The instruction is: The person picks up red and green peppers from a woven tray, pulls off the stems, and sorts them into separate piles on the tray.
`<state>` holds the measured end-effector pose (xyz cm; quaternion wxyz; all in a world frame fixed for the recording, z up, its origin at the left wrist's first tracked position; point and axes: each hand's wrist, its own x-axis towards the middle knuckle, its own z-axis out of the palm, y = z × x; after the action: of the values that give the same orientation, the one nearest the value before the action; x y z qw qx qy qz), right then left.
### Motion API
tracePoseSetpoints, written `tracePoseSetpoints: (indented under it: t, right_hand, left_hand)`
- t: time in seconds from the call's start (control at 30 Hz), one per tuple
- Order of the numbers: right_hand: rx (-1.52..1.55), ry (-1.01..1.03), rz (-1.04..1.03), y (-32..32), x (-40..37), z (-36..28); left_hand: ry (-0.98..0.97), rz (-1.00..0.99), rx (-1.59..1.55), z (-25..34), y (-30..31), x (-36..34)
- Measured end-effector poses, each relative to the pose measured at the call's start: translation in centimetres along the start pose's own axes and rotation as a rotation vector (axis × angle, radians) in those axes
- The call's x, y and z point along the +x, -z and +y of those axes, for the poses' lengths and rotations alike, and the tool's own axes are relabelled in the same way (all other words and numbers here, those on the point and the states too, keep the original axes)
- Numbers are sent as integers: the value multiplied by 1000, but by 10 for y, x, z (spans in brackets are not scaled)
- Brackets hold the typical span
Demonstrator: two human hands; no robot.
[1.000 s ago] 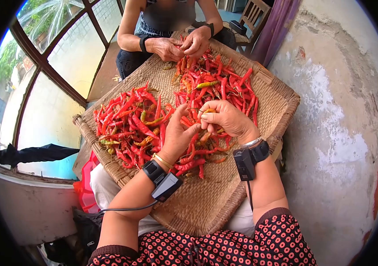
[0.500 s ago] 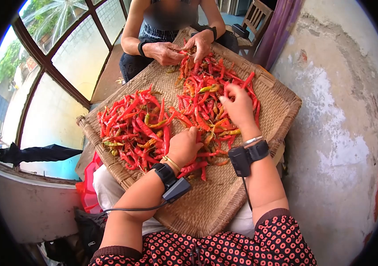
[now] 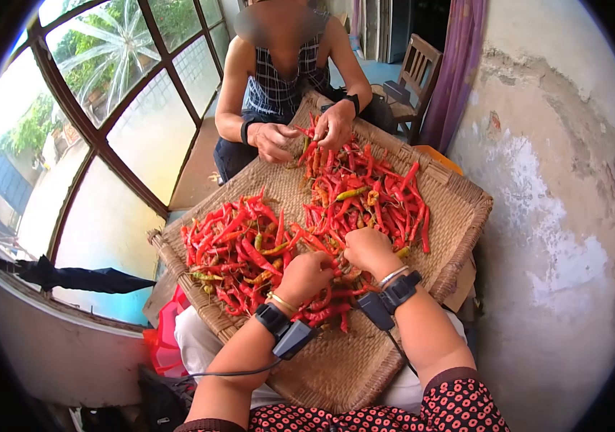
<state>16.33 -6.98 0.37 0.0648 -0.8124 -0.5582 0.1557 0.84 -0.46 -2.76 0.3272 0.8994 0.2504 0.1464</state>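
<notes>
A: What can you make out of the wearer's two hands?

B: The left hand [image 3: 305, 279] is curled, knuckles up, among red peppers [image 3: 239, 241]. Its fingertips are mostly hidden, so I cannot tell whether it pinches one. The right hand [image 3: 368, 250], just beside it and slightly farther forward, bends down into the peppers too; its fingers are tucked out of sight, and its grip cannot be told.

A: What else is hidden or cut off?

B: The wearer's patterned top [image 3: 300, 417] is cut off at the bottom edge. A person [image 3: 282, 90] sits beyond both hands; the other person's hands [image 3: 273, 142] are over the tray's far end, near a red pepper, but their exact hold is too small to read.

A: And the containers?

B: A woven tray [image 3: 336, 374] with a raised, wrapped rim lies under both hands. One heap of peppers spreads to the left of the left hand; another lies beyond the right hand, and the two meet near the fingers. Most are red, a few yellowish green. Low to the left of the left forearm is a red bag [image 3: 169, 335], partly hidden by the tray; its contents cannot be seen.
</notes>
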Motion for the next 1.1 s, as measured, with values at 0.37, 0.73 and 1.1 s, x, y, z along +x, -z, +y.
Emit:
tracePoseSetpoints:
  t: [0.37, 0.73, 1.1]
  right_hand:
    - [217, 47, -58, 36, -21, 23]
    - [656, 80, -302, 52, -30, 22]
    - [1258, -26, 450, 27, -3, 29]
  left_hand:
    - [295, -158, -935, 26, 56, 11]
    - [162, 19, -716, 23, 9, 22]
    - [87, -150, 304, 8, -7, -15]
